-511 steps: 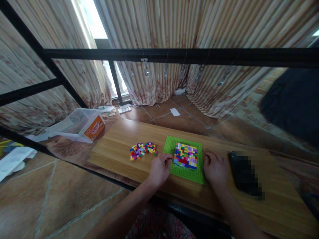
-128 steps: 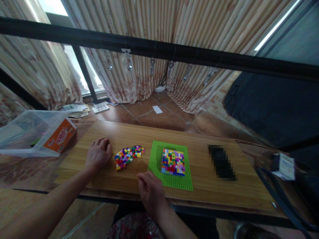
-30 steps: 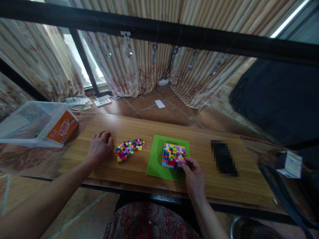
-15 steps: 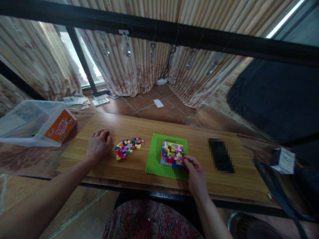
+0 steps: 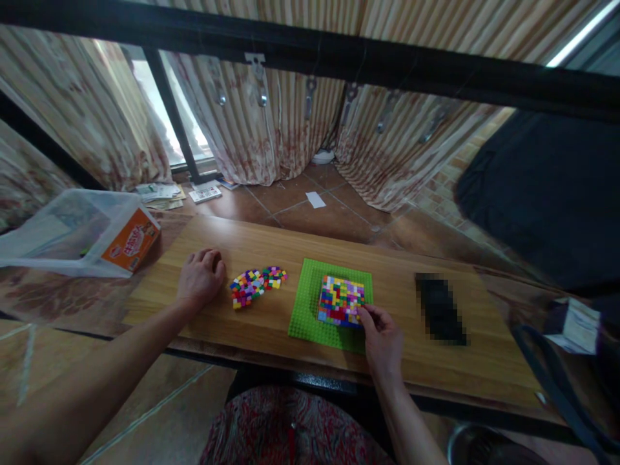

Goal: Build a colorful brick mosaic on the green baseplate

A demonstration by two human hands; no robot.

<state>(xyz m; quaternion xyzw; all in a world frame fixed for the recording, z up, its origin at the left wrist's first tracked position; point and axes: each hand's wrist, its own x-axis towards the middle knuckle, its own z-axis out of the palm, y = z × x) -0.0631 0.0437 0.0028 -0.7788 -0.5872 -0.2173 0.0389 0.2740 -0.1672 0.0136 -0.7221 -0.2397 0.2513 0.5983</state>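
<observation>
Plastic-looking, the brick block (image 5: 341,298) just left of your right hand (image 5: 382,329) should be light, stiff, yet separable; hold opposite sides low. That hand seems to pinch its near corner, contact unclear; your left hand (image 5: 201,278) rests relaxed, pinching nothing visible.

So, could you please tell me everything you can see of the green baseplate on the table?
The green baseplate is a thin, bright green, four-sided sheet that looks like plastic, with rows of small studs. It lies flat on the wooden table, to the right of the loose bricks. A squarish many-coloured brick block sits on it, leaving a green border in view. The right hand covers its near right corner; whether they touch cannot be told.
</observation>
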